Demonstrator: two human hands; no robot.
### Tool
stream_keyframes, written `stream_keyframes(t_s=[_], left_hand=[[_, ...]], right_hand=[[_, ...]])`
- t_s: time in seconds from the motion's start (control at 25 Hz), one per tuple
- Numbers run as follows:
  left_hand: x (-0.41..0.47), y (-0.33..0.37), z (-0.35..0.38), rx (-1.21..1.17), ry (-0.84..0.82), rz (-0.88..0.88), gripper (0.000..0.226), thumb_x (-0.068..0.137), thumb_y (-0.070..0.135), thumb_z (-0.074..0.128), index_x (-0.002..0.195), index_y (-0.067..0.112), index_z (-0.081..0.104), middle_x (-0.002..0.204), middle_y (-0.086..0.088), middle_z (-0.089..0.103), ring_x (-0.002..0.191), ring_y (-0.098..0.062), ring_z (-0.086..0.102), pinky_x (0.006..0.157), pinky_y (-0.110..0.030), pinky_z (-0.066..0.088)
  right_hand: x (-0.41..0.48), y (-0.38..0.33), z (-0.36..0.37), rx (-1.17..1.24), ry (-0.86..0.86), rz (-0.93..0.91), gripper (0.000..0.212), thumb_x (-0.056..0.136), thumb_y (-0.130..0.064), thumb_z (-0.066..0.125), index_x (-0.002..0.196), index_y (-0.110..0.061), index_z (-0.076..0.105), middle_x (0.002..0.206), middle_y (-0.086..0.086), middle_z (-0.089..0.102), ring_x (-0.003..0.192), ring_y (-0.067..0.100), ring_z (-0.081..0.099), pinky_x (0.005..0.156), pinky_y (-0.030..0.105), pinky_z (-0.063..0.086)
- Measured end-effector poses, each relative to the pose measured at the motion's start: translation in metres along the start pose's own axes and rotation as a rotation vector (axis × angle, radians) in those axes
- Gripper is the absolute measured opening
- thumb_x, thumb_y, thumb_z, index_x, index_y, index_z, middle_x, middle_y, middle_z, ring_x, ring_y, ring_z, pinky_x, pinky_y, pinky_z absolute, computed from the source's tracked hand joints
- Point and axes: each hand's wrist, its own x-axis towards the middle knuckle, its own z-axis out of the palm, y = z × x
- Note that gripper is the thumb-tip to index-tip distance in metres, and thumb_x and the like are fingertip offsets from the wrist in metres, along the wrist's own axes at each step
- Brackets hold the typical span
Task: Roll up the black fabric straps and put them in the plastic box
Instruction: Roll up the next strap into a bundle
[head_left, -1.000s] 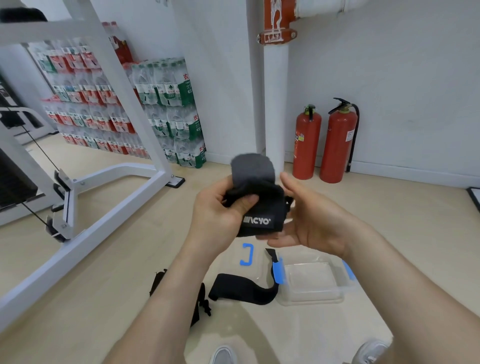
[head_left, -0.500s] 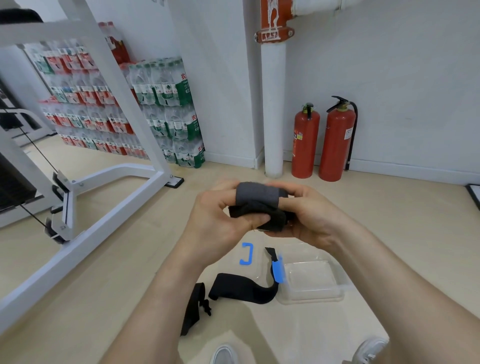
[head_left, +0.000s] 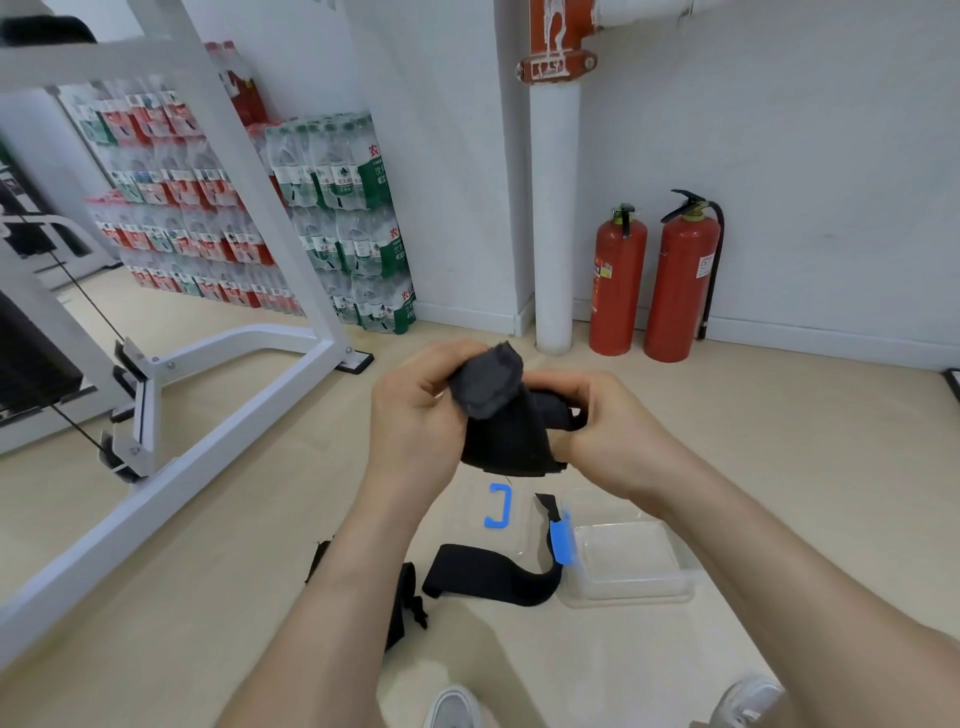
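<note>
A black fabric strap (head_left: 506, 426) is held in the air between both hands, partly rolled, with a grey end sticking up at its top. My left hand (head_left: 415, 415) grips its left side and my right hand (head_left: 605, 428) grips its right side. Below on the floor stands the clear plastic box (head_left: 631, 592) with a blue clasp (head_left: 562, 538). A second black strap (head_left: 491, 574) lies on the floor beside the box, one end draped over its left wall. A third strap (head_left: 408, 605) lies further left, partly hidden by my left forearm.
The box's clear lid with a blue clasp (head_left: 497, 506) lies on the floor behind the straps. A white gym machine frame (head_left: 218, 395) stands left. Stacked packs of water bottles (head_left: 332, 218), a white pipe (head_left: 555, 208) and two red fire extinguishers (head_left: 649, 280) line the wall. My shoes (head_left: 454, 706) show below.
The strap was folded down into a tight bundle half a second ago; now its grey end sticks up again and more black fabric hangs between my hands. Both hands keep hold.
</note>
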Motion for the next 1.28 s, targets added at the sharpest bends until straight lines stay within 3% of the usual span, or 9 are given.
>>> stream_keyframes(t_s=[0.12, 0.24, 0.32, 0.44, 0.6, 0.72, 0.88, 1.12, 1.28], left_hand=[[0.001, -0.003, 0.013, -0.103, -0.008, -0.241, 0.037, 0.093, 0.001, 0.057, 0.083, 0.033, 0.073, 0.080, 0.012, 0.072, 0.081, -0.008, 0.066, 0.071, -0.024, 0.051], [0.000, -0.004, 0.017, -0.044, -0.059, -0.227, 0.043, 0.096, 0.005, 0.053, 0.079, 0.039, 0.072, 0.077, 0.014, 0.070, 0.080, -0.007, 0.063, 0.072, -0.028, 0.051], [0.000, -0.002, 0.015, -0.045, -0.018, -0.139, 0.048, 0.092, -0.001, 0.050, 0.080, 0.041, 0.070, 0.077, 0.017, 0.068, 0.077, -0.004, 0.061, 0.071, -0.023, 0.049], [-0.001, 0.001, 0.012, 0.100, 0.092, 0.082, 0.042, 0.082, -0.004, 0.047, 0.088, 0.031, 0.069, 0.078, 0.017, 0.065, 0.076, -0.001, 0.058, 0.070, -0.021, 0.047], [-0.005, 0.006, 0.006, 0.368, 0.082, 0.476, 0.032, 0.075, -0.009, 0.046, 0.094, 0.003, 0.070, 0.075, -0.006, 0.066, 0.070, -0.025, 0.061, 0.064, -0.035, 0.050], [-0.006, 0.008, 0.008, 0.522, 0.057, 0.637, 0.033, 0.075, -0.012, 0.048, 0.096, 0.004, 0.069, 0.072, -0.011, 0.062, 0.066, -0.030, 0.057, 0.061, -0.036, 0.048], [-0.007, 0.003, 0.013, 0.423, -0.057, 0.531, 0.029, 0.081, -0.006, 0.052, 0.099, 0.008, 0.071, 0.083, -0.007, 0.065, 0.075, -0.026, 0.059, 0.065, -0.036, 0.048], [-0.005, 0.003, 0.008, 0.132, -0.176, 0.187, 0.033, 0.085, -0.002, 0.059, 0.095, 0.024, 0.076, 0.083, 0.011, 0.071, 0.080, -0.004, 0.064, 0.072, -0.016, 0.046], [-0.012, 0.009, 0.010, 0.054, -0.197, 0.155, 0.037, 0.079, -0.013, 0.058, 0.087, 0.019, 0.075, 0.076, 0.015, 0.069, 0.074, -0.001, 0.063, 0.068, -0.011, 0.045]], right_hand=[[-0.002, -0.003, -0.002, -0.006, -0.039, -0.015, 0.048, 0.085, 0.009, 0.061, 0.119, -0.023, 0.068, 0.103, -0.005, 0.074, 0.093, 0.007, 0.070, 0.071, 0.020, 0.056], [-0.005, -0.002, -0.009, -0.084, -0.048, 0.024, 0.052, 0.086, 0.007, 0.061, 0.125, -0.028, 0.053, 0.105, 0.003, 0.070, 0.086, 0.013, 0.068, 0.074, 0.028, 0.060], [-0.006, -0.002, -0.014, 0.104, -0.049, 0.095, 0.057, 0.083, 0.010, 0.062, 0.126, -0.024, 0.047, 0.107, 0.012, 0.067, 0.075, 0.015, 0.064, 0.064, 0.025, 0.057], [-0.003, -0.002, -0.013, 0.683, -0.049, 0.268, 0.050, 0.080, -0.010, 0.069, 0.128, -0.006, 0.055, 0.124, 0.026, 0.061, 0.095, 0.031, 0.069, 0.081, 0.044, 0.060], [-0.006, -0.012, -0.008, 0.640, -0.155, 0.550, 0.064, 0.082, -0.063, 0.057, 0.118, -0.011, 0.067, 0.108, 0.018, 0.073, 0.085, 0.041, 0.072, 0.064, 0.037, 0.063], [-0.007, -0.014, -0.006, 0.697, -0.085, 0.493, 0.051, 0.080, -0.051, 0.065, 0.106, -0.008, 0.071, 0.100, 0.016, 0.075, 0.080, 0.031, 0.074, 0.066, 0.035, 0.063], [-0.001, -0.005, -0.009, 0.712, 0.023, 0.373, 0.013, 0.093, -0.011, 0.059, 0.099, -0.010, 0.070, 0.098, 0.015, 0.071, 0.090, 0.030, 0.070, 0.078, 0.041, 0.060], [0.008, 0.009, -0.009, 0.421, 0.043, 0.229, 0.037, 0.078, 0.003, 0.063, 0.112, -0.010, 0.068, 0.098, 0.015, 0.071, 0.099, 0.032, 0.068, 0.082, 0.045, 0.059], [0.007, 0.006, -0.007, 0.183, 0.114, 0.133, 0.051, 0.058, -0.011, 0.054, 0.107, -0.014, 0.067, 0.078, 0.005, 0.069, 0.069, 0.017, 0.065, 0.053, 0.022, 0.050]])
